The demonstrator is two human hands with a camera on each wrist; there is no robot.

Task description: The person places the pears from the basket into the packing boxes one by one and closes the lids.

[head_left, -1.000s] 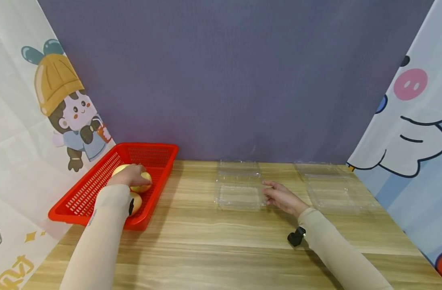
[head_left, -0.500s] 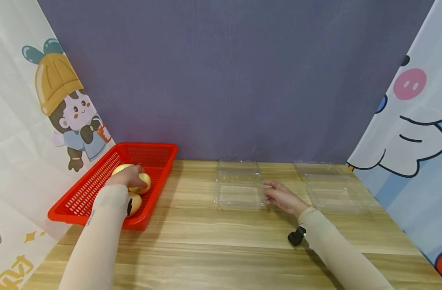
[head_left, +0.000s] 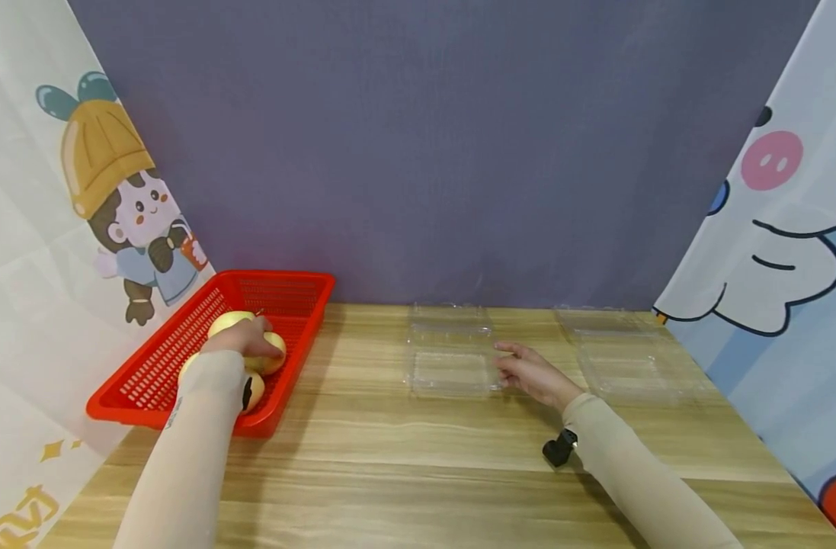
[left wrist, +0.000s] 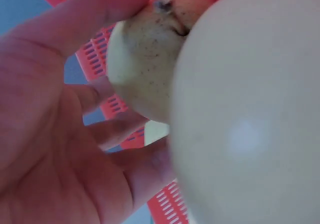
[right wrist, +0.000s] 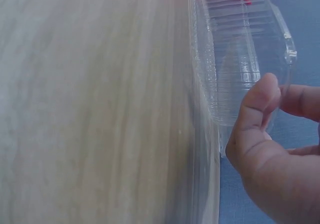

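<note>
My left hand (head_left: 242, 337) reaches into the red plastic basket (head_left: 304, 361) at the left. Its thumb lies at the stem end of a yellow pear (left wrist: 142, 61), and the fingers curl round the lower side. A second pear (left wrist: 250, 94) fills the right of the left wrist view, close to the camera. More pale yellow pears lie around the hand, partly hidden by the hand and sleeve. At the centre right, my right hand (head_left: 533, 374) pinches the right rim of an opened clear plastic box (head_left: 450, 337) between thumb and index finger.
Another opened clear plastic box (head_left: 623, 352) stands to the right on the wooden table (head_left: 390, 473). A grey-blue panel (head_left: 445, 152) rises behind, with printed cloths on both sides. A small black camera (head_left: 559, 448) sits at my right wrist.
My left hand has shifted slightly among the pears, and another pear now shows left of its wrist. The right hand and the boxes have stayed in place.
</note>
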